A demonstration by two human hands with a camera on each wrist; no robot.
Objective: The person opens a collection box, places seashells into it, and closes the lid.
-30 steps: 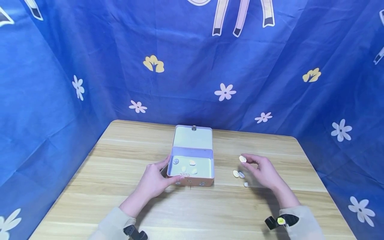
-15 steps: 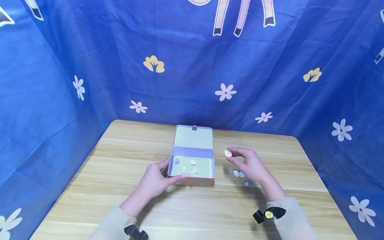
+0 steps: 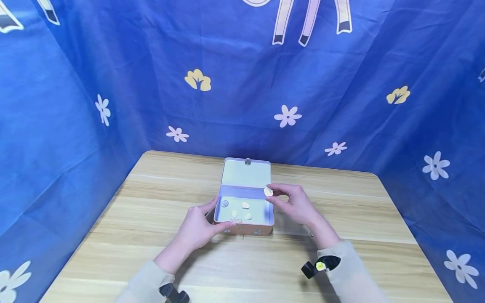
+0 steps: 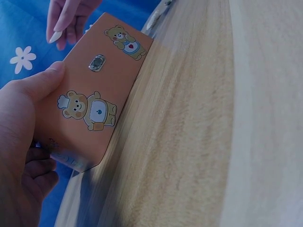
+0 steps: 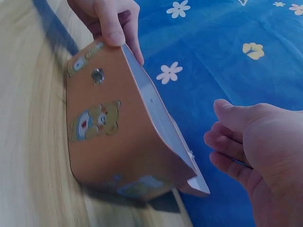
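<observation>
An orange tin box (image 3: 253,229) with bear pictures stands on the table, its lid (image 3: 246,173) tipped back. Several pale shells lie inside, one of them a whitish shell (image 3: 245,205). The left hand (image 3: 197,229) grips the box's left side, thumb on the front rim; in the left wrist view the thumb lies along the orange front (image 4: 90,94). Pinched between thumb and fingertips, a white shell (image 3: 268,192) is held by the right hand (image 3: 297,205) over the box's right edge. In the right wrist view the right hand (image 5: 265,146) is beside the box, its shell hidden.
The wooden table (image 3: 242,269) has a blue flowered cloth (image 3: 235,101) behind it and at both sides. A small bit of a shell (image 3: 311,234) shows beside the right forearm, which covers the spot where other shells lay.
The right hand has moved left with its shell, from above the loose shells on the table to the box's right edge. The left hand keeps its hold on the box.
</observation>
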